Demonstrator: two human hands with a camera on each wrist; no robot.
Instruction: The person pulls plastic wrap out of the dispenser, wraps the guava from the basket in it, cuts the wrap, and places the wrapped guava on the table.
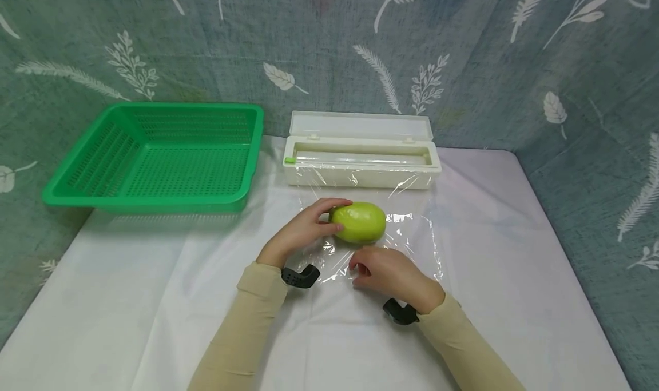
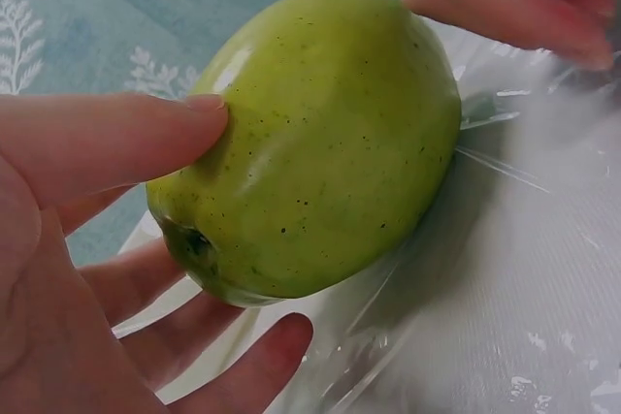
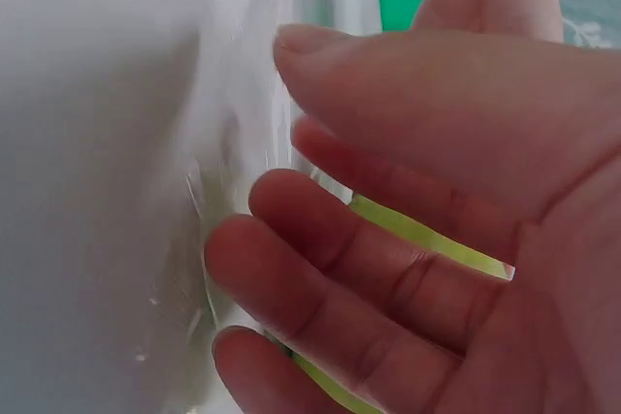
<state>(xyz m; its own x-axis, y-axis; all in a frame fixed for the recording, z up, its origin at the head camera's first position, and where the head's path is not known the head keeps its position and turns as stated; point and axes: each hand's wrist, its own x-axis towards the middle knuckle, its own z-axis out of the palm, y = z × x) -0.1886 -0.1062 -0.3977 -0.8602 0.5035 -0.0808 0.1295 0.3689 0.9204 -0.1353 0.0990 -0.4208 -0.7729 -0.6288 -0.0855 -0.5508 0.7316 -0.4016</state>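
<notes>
A smooth, oval green fruit (image 1: 360, 222), which looks like a mango, lies on clear plastic wrap (image 1: 412, 231) spread over the white cloth. My left hand (image 1: 304, 230) holds its left end, thumb on one side and fingers around the other; small dark specks and a stem dimple show on the fruit (image 2: 320, 152) in the left wrist view. Just in front of the fruit, my right hand (image 1: 388, 272) hovers low over the near part of the wrap, its fingers (image 3: 281, 269) loosely bent with nothing seen between them. Whether it touches the wrap is hard to tell.
Behind the fruit stands a white wrap dispenser box (image 1: 360, 178) with its lid up; the wrap runs out over its front edge. A green plastic basket (image 1: 149, 201) sits at the back left. Patterned fabric (image 1: 329, 48) hangs behind the table.
</notes>
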